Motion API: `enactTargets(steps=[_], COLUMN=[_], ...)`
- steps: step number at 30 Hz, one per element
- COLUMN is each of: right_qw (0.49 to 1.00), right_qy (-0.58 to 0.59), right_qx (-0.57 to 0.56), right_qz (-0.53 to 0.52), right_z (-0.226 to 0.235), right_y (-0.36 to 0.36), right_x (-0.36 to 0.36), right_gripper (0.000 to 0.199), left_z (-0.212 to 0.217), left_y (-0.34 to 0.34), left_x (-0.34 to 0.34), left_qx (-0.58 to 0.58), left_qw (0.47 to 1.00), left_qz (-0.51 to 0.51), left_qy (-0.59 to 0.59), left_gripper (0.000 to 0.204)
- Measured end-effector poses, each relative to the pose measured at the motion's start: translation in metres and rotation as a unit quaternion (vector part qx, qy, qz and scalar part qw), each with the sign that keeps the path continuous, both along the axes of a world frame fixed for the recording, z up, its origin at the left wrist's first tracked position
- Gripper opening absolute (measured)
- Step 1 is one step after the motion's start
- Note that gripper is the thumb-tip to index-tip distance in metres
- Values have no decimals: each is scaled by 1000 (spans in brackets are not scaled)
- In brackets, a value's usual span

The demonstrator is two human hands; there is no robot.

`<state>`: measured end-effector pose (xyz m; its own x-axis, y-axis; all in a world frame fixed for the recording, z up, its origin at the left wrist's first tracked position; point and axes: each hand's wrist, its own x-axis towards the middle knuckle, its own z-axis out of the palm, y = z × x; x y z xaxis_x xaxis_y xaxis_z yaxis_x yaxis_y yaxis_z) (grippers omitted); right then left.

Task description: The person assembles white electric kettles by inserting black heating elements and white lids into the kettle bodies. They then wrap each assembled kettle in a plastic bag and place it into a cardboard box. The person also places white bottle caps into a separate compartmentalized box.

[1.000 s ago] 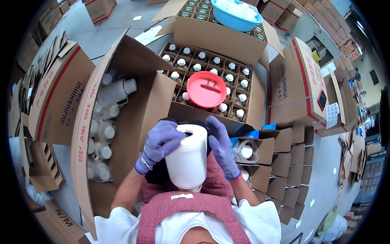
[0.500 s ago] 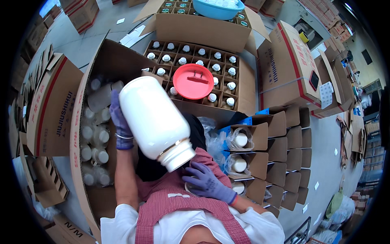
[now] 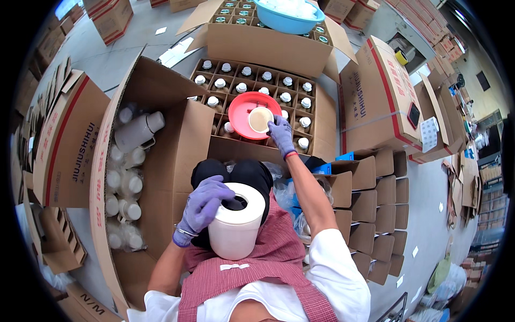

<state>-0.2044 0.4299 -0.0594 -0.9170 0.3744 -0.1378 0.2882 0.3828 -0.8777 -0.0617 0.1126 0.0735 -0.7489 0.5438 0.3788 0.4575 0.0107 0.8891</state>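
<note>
A big white jar (image 3: 233,236) stands on my lap, its round dark opening facing up. My left hand (image 3: 205,205), in a purple glove, is curled against the jar's rim with the fingers bent at the opening. Stretched forward, my right hand (image 3: 281,134), gloved too, pinches a round cream lid (image 3: 260,119) by its edge. The lid's hollow side faces up, over a red dish (image 3: 241,102). Some small dark red pieces lie in the dish, partly hidden by the lid. The dish rests on a divided carton of white-capped bottles (image 3: 266,76).
At my left an open carton (image 3: 185,161) holds a pale jug (image 3: 139,131) and several bagged white-lidded containers (image 3: 130,182). Open-flapped boxes (image 3: 370,214) stand at my right. A blue basin (image 3: 289,19) sits on the far carton. A phone (image 3: 413,115) lies on a tall box.
The white jar, tilted in my left hand before, now stands on my lap. My left hand has shifted to its rim. My right hand has reached forward from my lap and now holds the lid.
</note>
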Motion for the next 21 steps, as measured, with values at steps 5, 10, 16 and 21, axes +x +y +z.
enactTargets(steps=[5, 10, 16, 21], right_qw=[982, 853, 946, 956], right_qy=[133, 285, 200, 127], right_qx=[-67, -24, -68, 11], right_qz=[118, 437, 246, 265], right_z=[87, 146, 136, 127], right_y=[-67, -94, -39, -23], right_x=[67, 197, 205, 197], right_gripper=[34, 28, 31, 41], left_z=[-21, -3, -17, -22], left_y=[-23, -2, -36, -58], left_x=[10, 12, 27, 26], left_qx=[48, 55, 382, 239], left_qw=[987, 982, 828, 937], left_qz=[104, 89, 125, 20], left_qy=[-109, -157, -390, -252], left_gripper=[42, 48, 48, 45])
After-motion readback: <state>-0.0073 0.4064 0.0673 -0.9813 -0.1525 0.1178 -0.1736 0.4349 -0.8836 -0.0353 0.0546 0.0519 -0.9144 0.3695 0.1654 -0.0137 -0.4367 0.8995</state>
